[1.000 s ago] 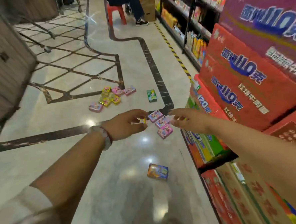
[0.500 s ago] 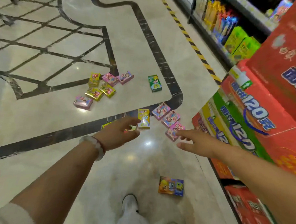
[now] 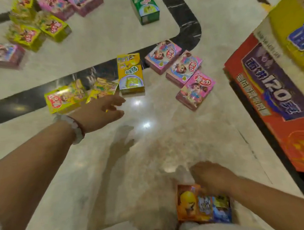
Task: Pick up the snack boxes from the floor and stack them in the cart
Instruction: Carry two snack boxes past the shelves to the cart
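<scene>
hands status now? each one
Left hand: open, holding nothing, near the yellow boxes.
Right hand: on the orange-blue box; grip cannot be told.

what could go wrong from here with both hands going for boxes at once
1. The right hand is at the far edge of the orange and blue box, which lies close to the person's legs; a fumbled grab could push it underfoot.
2. The left hand is open, reaching between the yellow boxes and the upright yellow box; a careless sweep might tip the upright one.
3. The floor looks glossy, so boxes may slide rather than lift.
</scene>
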Demonstrator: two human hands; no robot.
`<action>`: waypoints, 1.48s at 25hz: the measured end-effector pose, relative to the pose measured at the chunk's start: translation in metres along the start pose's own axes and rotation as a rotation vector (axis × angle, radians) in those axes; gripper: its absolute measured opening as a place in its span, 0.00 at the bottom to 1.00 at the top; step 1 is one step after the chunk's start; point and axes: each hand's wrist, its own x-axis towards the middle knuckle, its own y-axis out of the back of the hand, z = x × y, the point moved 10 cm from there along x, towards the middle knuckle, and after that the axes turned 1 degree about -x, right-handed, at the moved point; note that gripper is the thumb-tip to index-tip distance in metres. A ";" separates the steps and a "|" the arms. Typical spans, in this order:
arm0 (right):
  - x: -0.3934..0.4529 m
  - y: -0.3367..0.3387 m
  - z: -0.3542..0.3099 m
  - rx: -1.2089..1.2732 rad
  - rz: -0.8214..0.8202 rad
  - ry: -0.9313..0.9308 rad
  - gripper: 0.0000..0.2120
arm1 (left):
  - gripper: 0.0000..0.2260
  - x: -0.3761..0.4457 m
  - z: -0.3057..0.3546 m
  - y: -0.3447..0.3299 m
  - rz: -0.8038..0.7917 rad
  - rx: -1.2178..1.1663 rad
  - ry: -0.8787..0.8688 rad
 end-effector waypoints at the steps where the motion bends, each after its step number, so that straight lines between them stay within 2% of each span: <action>1: 0.014 -0.009 0.002 -0.011 0.004 -0.005 0.21 | 0.16 0.017 -0.012 -0.010 0.016 0.018 -0.004; 4: 0.030 -0.025 -0.001 0.077 -0.086 -0.015 0.23 | 0.14 0.037 -0.030 -0.021 0.067 -0.008 0.016; 7: 0.023 -0.031 -0.011 0.101 -0.128 0.029 0.29 | 0.12 0.040 -0.032 -0.030 0.022 -0.049 0.021; 10: 0.028 -0.037 -0.016 0.111 -0.159 0.087 0.22 | 0.13 0.046 -0.038 -0.032 -0.007 -0.028 0.010; 15: 0.038 0.015 -0.008 0.390 -0.093 0.096 0.16 | 0.16 0.054 -0.038 0.004 0.071 -0.021 0.012; 18: 0.024 0.100 -0.009 0.587 0.115 0.064 0.14 | 0.16 0.038 -0.031 0.046 0.119 -0.021 0.014; 20: 0.000 0.168 -0.001 0.805 0.311 -0.003 0.15 | 0.15 0.014 -0.019 0.081 0.157 -0.053 0.031; 22: -0.041 0.229 -0.005 1.051 0.431 -0.037 0.18 | 0.12 -0.021 0.003 0.120 0.150 -0.087 0.054; 24: -0.089 0.286 -0.022 1.196 0.491 -0.009 0.18 | 0.10 -0.056 0.033 0.166 0.159 -0.134 0.051; 27: -0.173 0.384 -0.057 1.338 0.577 0.050 0.12 | 0.12 -0.110 0.087 0.255 0.197 -0.187 0.059; 29: -0.230 0.444 -0.082 1.394 0.615 0.076 0.15 | 0.13 -0.144 0.122 0.318 0.224 -0.178 0.046; 34: -0.357 0.579 -0.143 1.417 0.621 0.125 0.15 | 0.13 -0.228 0.211 0.473 0.253 -0.147 -0.027; 37: -0.397 0.641 -0.161 1.381 0.660 0.161 0.15 | 0.12 -0.246 0.246 0.538 0.302 -0.150 -0.080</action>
